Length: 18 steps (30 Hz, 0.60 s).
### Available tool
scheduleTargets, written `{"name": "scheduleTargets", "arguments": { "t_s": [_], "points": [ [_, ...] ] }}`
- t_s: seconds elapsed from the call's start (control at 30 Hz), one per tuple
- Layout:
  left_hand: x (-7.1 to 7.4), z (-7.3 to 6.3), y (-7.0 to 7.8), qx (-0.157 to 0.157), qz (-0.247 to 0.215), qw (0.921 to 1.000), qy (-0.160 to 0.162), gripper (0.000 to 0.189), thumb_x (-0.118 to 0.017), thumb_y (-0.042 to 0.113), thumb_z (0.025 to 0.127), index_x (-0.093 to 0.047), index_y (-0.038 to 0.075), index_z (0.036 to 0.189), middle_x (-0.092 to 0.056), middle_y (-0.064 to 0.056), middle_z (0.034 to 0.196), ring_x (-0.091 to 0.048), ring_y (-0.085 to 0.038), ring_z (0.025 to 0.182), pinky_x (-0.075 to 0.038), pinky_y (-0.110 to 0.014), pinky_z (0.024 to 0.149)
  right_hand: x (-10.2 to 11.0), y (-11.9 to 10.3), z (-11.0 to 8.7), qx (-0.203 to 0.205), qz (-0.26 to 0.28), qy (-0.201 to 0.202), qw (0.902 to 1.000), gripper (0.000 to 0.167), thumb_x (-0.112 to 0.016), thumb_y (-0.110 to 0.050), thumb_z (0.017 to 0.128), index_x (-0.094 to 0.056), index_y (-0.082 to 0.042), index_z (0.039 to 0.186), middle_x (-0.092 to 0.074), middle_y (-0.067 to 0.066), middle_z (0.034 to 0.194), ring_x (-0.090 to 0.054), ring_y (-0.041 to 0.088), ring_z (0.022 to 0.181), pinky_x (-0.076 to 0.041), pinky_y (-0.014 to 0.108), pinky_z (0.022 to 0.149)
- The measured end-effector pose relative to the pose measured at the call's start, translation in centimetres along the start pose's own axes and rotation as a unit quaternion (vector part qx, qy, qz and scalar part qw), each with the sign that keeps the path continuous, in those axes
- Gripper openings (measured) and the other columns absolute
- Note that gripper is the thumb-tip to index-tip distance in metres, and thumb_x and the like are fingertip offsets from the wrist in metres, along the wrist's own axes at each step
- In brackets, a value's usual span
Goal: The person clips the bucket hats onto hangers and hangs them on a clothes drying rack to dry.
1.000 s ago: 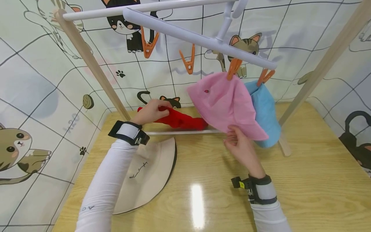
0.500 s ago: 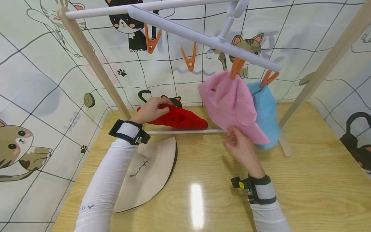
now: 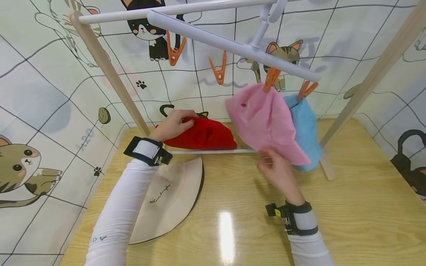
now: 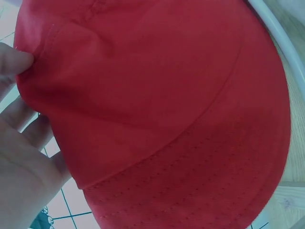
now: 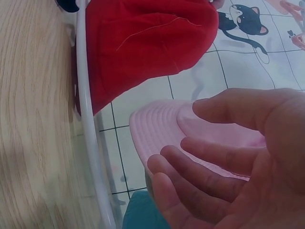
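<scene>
My left hand [image 3: 173,125] pinches the edge of a red bucket hat [image 3: 208,135], thumb on one side and fingers behind. The red hat is held up over the lower white bar, its stitched brim large in the left wrist view. A pink bucket hat [image 3: 263,120] hangs from an orange clothespin [image 3: 271,79]. My right hand [image 3: 277,171] is at the pink hat's lower brim, fingers loosely bent. In the right wrist view, thumb and forefinger stand apart with no cloth pinched between them; whether the fingers touch the brim is unclear.
A blue hat [image 3: 307,129] hangs behind the pink one on another clothespin. Two orange clothespins hang bare under the white hanger [image 3: 206,37]. A beige hat [image 3: 176,195] lies on the wooden table [image 3: 243,221], partly under my left arm. Wooden posts [image 3: 113,77] flank the rack.
My left hand has turned the red hat so that more of its face spreads out, and shifted slightly left. The pink hat has swung a little rightward. My right hand has hardly moved.
</scene>
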<state>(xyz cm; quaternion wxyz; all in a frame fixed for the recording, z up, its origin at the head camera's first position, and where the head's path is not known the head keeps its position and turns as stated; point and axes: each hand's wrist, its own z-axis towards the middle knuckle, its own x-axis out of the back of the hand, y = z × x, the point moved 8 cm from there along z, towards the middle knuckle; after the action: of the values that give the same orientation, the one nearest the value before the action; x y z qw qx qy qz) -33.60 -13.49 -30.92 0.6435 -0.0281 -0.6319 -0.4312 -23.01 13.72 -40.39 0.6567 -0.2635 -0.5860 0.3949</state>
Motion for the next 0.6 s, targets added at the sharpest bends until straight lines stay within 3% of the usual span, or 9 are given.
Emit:
{"name": "scheduleTargets", "arguments": {
  "t_s": [0.4,0.6],
  "points": [
    [1.4,-0.7,0.9,-0.018,-0.013,0.9995,0.022,0.021,-0.052,0.001,0.095,-0.066,0.000,0.111,-0.066,-0.012,0.100,-0.055,-0.024,0.085,-0.048,-0.034,0.078,-0.4,-0.8,-0.1,0.020,0.000,-0.005,0.9998,0.032,-0.063,-0.001,0.089,-0.058,0.008,0.119,-0.062,0.024,0.115,-0.060,0.038,0.103,-0.051,0.048,0.085],
    [2.1,-0.5,1.0,-0.016,-0.017,0.9989,0.040,0.020,-0.052,0.002,0.097,-0.064,0.000,0.112,-0.065,-0.012,0.103,-0.056,-0.025,0.089,-0.049,-0.036,0.083,-0.1,-1.4,0.0,0.030,-0.007,0.002,0.9995,0.031,-0.063,-0.003,0.090,-0.059,0.007,0.119,-0.063,0.023,0.113,-0.060,0.037,0.103,-0.051,0.048,0.085]
  ]
}}
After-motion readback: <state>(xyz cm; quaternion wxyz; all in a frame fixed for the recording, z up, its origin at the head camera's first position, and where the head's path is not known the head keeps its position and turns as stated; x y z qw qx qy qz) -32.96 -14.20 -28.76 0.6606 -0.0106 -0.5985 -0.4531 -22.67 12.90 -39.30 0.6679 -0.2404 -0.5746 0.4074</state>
